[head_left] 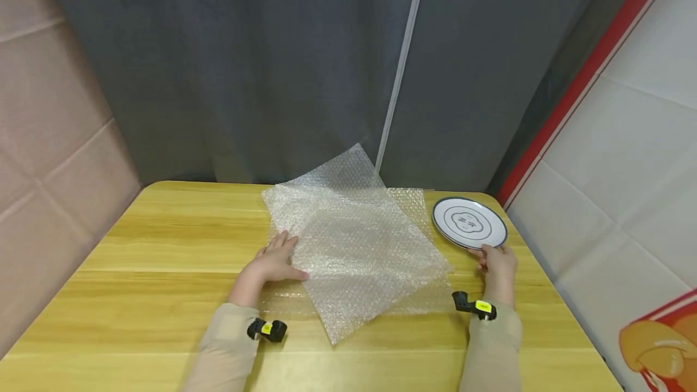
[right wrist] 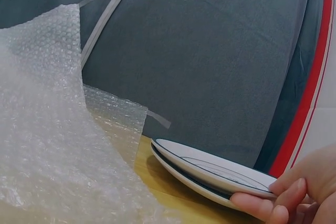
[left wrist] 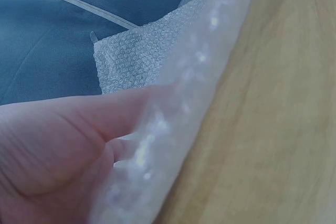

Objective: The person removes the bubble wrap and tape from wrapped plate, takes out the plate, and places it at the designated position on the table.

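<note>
My left hand (head_left: 274, 259) rests at the left edge of the upper bubble wrap sheet (head_left: 354, 247), fingers spread. In the left wrist view, the blurred bubble wrap (left wrist: 194, 72) edge crosses in front of the fingertips. The upper sheet lies askew over another bubble wrap sheet (head_left: 427, 301), and a faint round shape shows through the middle. At the right, my right hand (head_left: 498, 265) pinches the near rim of the white, blue-rimmed top plate (head_left: 492, 231). Another plate (right wrist: 178, 174) sits right under it, with a dark gap between their rims in the right wrist view.
Everything lies on a wooden table (head_left: 163, 247). A dark grey curtain (head_left: 245, 77) hangs behind its far edge. Walls stand close on both sides, a pinkish panel (head_left: 54, 138) at left and a white, red-striped panel (head_left: 626, 168) at right.
</note>
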The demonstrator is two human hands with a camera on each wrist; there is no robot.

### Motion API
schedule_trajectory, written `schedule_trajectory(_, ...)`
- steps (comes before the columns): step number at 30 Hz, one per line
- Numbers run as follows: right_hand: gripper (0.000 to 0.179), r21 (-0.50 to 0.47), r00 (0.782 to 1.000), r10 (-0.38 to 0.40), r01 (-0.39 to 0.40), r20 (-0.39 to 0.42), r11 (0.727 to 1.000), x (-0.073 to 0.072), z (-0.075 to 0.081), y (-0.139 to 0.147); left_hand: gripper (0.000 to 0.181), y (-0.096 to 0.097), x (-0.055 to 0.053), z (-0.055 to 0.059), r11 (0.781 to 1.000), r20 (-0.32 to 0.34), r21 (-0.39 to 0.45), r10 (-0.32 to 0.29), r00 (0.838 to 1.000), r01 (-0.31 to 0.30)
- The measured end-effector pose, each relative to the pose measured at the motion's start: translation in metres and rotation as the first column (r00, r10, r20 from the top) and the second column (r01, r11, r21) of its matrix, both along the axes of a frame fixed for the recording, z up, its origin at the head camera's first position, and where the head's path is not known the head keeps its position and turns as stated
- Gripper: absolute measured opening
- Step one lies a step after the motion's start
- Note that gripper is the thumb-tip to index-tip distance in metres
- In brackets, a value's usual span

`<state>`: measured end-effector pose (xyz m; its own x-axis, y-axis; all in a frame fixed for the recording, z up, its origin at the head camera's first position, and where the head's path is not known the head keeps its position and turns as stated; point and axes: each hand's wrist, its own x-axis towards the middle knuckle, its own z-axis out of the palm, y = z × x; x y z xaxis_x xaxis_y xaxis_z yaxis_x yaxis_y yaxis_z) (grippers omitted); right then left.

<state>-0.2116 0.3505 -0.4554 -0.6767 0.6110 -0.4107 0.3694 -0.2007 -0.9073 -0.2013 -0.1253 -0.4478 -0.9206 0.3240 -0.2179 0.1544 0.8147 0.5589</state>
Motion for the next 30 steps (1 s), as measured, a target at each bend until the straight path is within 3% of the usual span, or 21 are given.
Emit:
schedule_trajectory(16, 0.070, -0.004, 1.000, -0.012, 0.012, 0.003, 1.000, 0.0023, 0.0001, -0.0026, 0.101, -0.0003, -0.0007, 0.0005, 1.000, 0.007, -0.009, -0.005, 1.000, 0.005)
schedule_trajectory(30, 0.073, 0.007, 0.999, -0.013, 0.013, -0.043, 1.000, 0.0006, -0.0067, -0.0029, 0.101, -0.0012, -0.0011, -0.0002, 1.000, 0.011, -0.011, -0.004, 1.000, 0.004)
